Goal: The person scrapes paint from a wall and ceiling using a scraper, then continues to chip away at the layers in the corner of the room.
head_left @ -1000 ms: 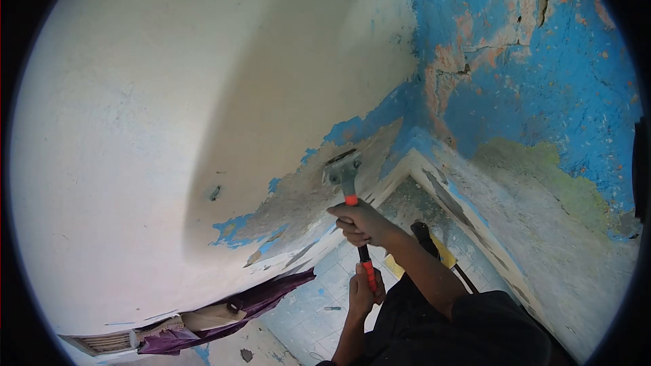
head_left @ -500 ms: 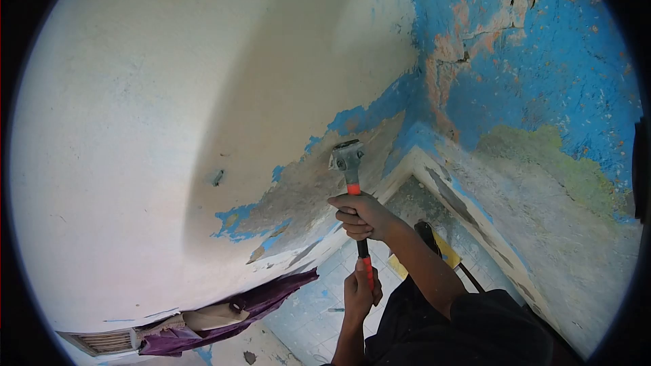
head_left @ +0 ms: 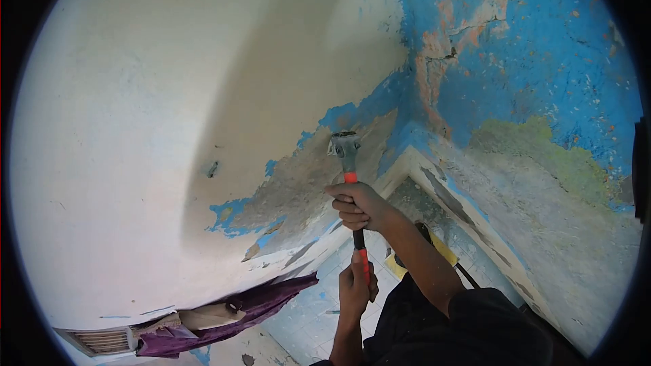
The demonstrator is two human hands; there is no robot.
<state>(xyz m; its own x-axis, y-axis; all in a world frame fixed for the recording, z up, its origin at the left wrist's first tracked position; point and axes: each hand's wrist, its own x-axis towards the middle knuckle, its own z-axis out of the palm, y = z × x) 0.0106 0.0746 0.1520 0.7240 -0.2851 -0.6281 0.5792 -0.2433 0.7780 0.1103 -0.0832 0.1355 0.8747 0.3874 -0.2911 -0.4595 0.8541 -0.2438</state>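
View: the head camera is looking down into a room corner.
Scraper (head_left: 344, 149) change: over the last second its head is turning slightly, and its top edge is now lying flatter across the view; the walls are shifting a little upward too, so part of the movement is probably coming from the camera.
Bearing on the work: the head is keeping to much the same area, so this is reading as a small correction of angle rather than a move elsewhere; no clear growth of the bare patch (head_left: 291, 190) is showing.
Scraper position: the head is sitting in front of the patch, just below the strip of blue paint (head_left: 339, 118) on the pale wall (head_left: 135, 129); whether it is touching the wall, I cannot tell.
Scraper direction: the head is pointing away from the person, toward the top of the view.
Scraper long axis: it is running nearly straight up the view, leaning slightly left at the head, with the butt end coming back toward the person.
Right hand (head_left: 359, 207): it is gripping the handle just below the head, fingers wrapping round.
Left hand (head_left: 356, 285): it is gripping the red lower end, well below the right hand.
Floor (head_left: 308, 312): tiles are showing beneath the hands, and a purple cloth (head_left: 271, 308) is hanging to the left.
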